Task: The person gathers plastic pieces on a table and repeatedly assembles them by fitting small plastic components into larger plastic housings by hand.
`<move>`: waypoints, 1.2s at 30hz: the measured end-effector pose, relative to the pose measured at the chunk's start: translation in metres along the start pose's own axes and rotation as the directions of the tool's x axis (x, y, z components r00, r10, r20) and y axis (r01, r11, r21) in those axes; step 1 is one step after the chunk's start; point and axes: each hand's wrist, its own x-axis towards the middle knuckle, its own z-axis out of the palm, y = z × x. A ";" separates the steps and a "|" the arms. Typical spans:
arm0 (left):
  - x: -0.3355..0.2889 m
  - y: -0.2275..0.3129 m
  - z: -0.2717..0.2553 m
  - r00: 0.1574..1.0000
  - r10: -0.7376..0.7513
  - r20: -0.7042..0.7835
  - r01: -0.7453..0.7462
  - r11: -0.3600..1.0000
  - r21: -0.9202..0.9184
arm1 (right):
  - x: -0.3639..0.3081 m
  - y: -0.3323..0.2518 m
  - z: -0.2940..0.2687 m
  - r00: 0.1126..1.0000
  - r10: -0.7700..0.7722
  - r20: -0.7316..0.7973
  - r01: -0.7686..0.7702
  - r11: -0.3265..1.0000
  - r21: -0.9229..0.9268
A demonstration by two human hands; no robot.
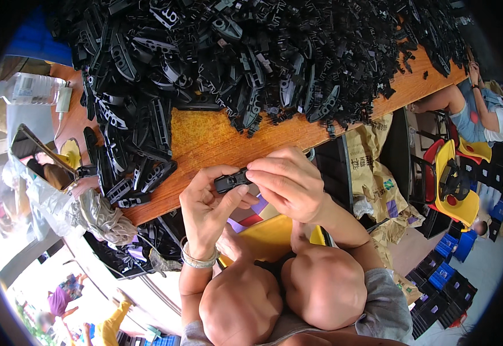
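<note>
Between my hands, just in front of the table's near edge, is a small, long black plastic part with a shaped upper side. My left hand grips it between thumb and fingers. The fingertips of my right hand are pinched at its right end, and they may cover some smaller piece there. Beyond my hands, a large heap of black plastic parts covers much of the wooden table. Some long, boat-shaped pieces lie at the near left of it.
At left are a clear plastic bottle, a framed mirror and crumpled grey cloth. Brown paper sacks stand right of my hands. A yellow chair and a seated person are farther right. More people are at lower left.
</note>
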 end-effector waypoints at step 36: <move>0.044 -0.272 -0.116 0.901 -0.394 0.183 -0.123 0.173 0.977 | -0.201 0.131 0.100 0.297 0.692 0.658 -0.461 0.708 -0.535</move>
